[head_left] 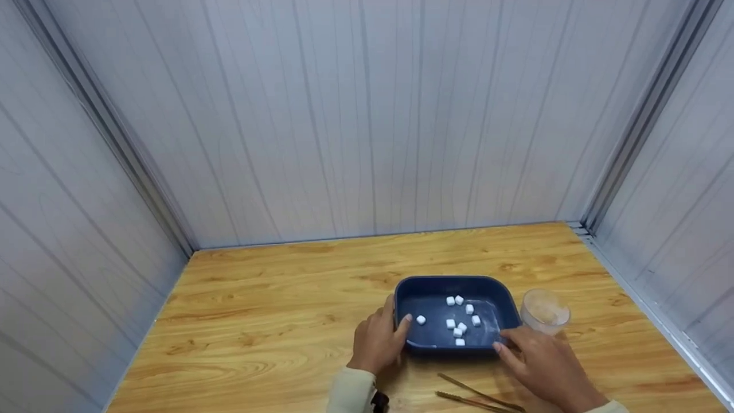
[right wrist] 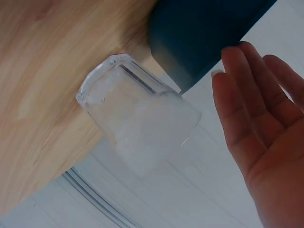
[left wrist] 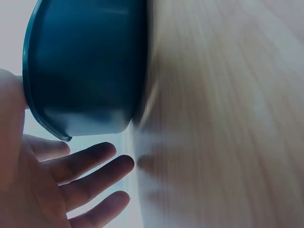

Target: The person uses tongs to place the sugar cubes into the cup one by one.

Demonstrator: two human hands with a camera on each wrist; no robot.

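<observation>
A dark blue rectangular dish (head_left: 484, 301) stands on the table, with several small white cubes (head_left: 451, 324) scattered over its floor. My left hand (head_left: 375, 338) holds the dish's left side, the thumb hooked over the rim; the other fingers spread outside in the left wrist view. At the front right corner is my right hand (head_left: 542, 361), fingertips at the rim, fingers nearly straight in the right wrist view. Nothing shows pinched between them. Just right of the dish, near that hand, stands a clear glass cup (head_left: 545, 311).
Thin brown tongs (head_left: 479, 396) lie at the table's front, before the dish. The wood-patterned table (head_left: 258, 310) extends left. Pale panel walls (head_left: 344, 143) enclose its back and sides.
</observation>
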